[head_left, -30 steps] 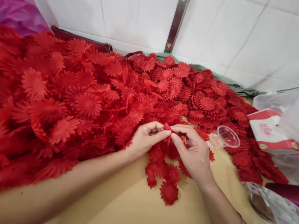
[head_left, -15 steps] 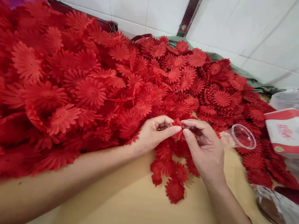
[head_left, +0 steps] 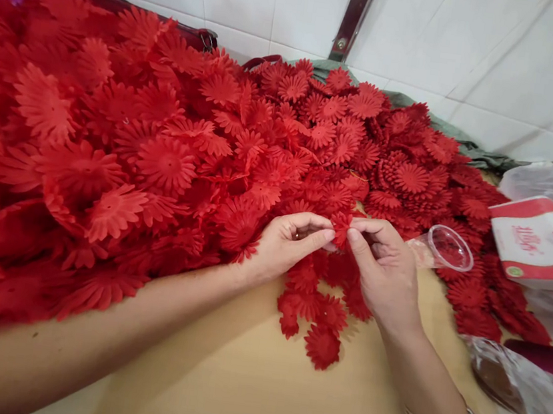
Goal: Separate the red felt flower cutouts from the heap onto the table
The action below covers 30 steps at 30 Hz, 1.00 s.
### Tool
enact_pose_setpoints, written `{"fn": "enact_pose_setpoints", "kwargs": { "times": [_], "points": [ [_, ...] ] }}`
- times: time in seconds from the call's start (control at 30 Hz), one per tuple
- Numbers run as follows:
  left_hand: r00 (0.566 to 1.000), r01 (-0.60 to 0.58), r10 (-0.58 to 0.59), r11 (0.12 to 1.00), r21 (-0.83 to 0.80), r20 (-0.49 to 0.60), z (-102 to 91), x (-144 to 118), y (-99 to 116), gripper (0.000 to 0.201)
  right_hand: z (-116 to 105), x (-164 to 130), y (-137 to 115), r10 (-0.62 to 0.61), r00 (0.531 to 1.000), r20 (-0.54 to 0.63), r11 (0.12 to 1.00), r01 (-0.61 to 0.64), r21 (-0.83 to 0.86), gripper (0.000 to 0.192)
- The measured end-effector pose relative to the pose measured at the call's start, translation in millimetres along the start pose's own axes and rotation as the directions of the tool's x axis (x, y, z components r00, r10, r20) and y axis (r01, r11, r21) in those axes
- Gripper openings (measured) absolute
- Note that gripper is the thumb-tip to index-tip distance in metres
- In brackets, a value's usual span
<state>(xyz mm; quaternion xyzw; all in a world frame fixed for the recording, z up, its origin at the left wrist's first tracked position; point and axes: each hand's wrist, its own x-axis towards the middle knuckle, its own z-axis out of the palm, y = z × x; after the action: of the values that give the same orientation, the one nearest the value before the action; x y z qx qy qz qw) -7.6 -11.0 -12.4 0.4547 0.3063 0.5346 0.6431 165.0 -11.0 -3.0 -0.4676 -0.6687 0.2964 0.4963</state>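
Between both hands is a small red fabric flower (head_left: pixel 340 228), its petals fanned toward me. My left hand (head_left: pixel 292 241) pinches the flower's left edge between thumb and fingers. From the other side, the thumb and forefinger of my right hand (head_left: pixel 385 264) grip its right edge. Just below the hands, several small red flowers (head_left: pixel 322 347) lie in a loose cluster on the tan tabletop (head_left: pixel 235 376). Behind and left of my hands spreads a large heap of red petal pieces (head_left: pixel 168 163), and my left forearm rests along its front edge.
Stacked smaller red petal pieces (head_left: pixel 411 178) cover the back right. A clear plastic cup (head_left: pixel 450 248) lies on its side right of my right hand. Beyond it are a red and white box (head_left: pixel 529 241) and plastic bags (head_left: pixel 526 392). A white tiled wall (head_left: pixel 241 1) stands behind.
The flower between my fingers has turned and now shows its fanned petals. My right hand has shifted slightly, and the fingertips of the two hands are a little farther apart.
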Motion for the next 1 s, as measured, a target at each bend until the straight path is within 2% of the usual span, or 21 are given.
{"fn": "enact_pose_setpoints", "kwargs": {
  "times": [0.13,0.3,0.4,0.6,0.67,0.73,0.8,0.87,0.93,1.0],
  "points": [
    [1.0,-0.02,0.02,1.0,0.01,-0.007,-0.6,0,-2,0.033,4,-2,3,0.027,1.0,0.013,0.999,-0.028,0.043,0.011],
    [1.0,-0.006,0.006,1.0,-0.006,-0.006,0.6,-1,1,0.032,11,-1,8,0.127,0.992,0.019,0.967,-0.128,0.218,0.014],
    [1.0,0.002,-0.002,0.999,-0.043,0.0,0.3,-1,0,0.03,13,0,6,0.187,0.979,0.081,0.921,-0.203,0.332,0.015],
    [1.0,-0.026,0.027,0.999,-0.038,0.006,-1.1,-1,-2,0.025,18,-2,0,0.273,0.957,0.097,0.806,-0.283,0.521,0.016],
    [0.999,-0.049,0.049,0.999,-0.001,-0.015,-1.6,-2,-2,0.021,17,-1,0,0.288,0.954,0.081,0.784,-0.283,0.553,0.016],
    [0.997,-0.058,0.058,0.998,0.013,-0.052,-2.0,-4,-1,0.017,15,1,3,0.295,0.955,0.013,0.774,-0.247,0.583,0.017],
    [0.997,-0.042,0.04,0.999,-0.019,-0.068,-1.9,-5,1,0.016,11,3,7,0.281,0.958,-0.06,0.792,-0.196,0.578,0.018],
    [0.997,-0.02,0.018,0.999,-0.026,-0.07,-1.1,-6,4,0.021,8,5,11,0.236,0.966,-0.105,0.853,-0.154,0.499,0.018],
    [0.994,-0.05,0.056,0.996,0.068,-0.093,0.4,-7,6,0.03,5,4,13,0.163,0.976,-0.142,0.932,-0.105,0.347,0.016],
    [0.983,-0.119,0.143,0.974,0.192,-0.119,2.1,-6,6,0.034,4,3,12,0.086,0.981,-0.172,0.982,-0.054,0.182,0.015]
  ]
}}
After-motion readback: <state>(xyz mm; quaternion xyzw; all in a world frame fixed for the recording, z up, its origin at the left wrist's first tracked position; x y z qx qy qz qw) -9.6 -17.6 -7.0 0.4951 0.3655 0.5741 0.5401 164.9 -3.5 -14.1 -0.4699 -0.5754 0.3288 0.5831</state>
